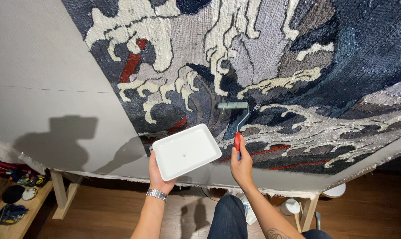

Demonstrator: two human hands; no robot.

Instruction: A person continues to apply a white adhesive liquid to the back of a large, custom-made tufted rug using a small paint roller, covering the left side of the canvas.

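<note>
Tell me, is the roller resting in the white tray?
No, the roller is pressed against the rug, held by the right hand, while the left hand holds the tray apart from it.

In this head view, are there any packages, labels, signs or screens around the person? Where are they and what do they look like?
No signs or screens show.
Possible package: pale, crumpled, on the floor beside the person's knee, under the stretched tufted cloth; too small to tell more.
White tray: plain rectangular, unlabelled, held up by the left hand.
Paint roller: pale sleeve, red handle, in the right hand, against the cloth.
</note>
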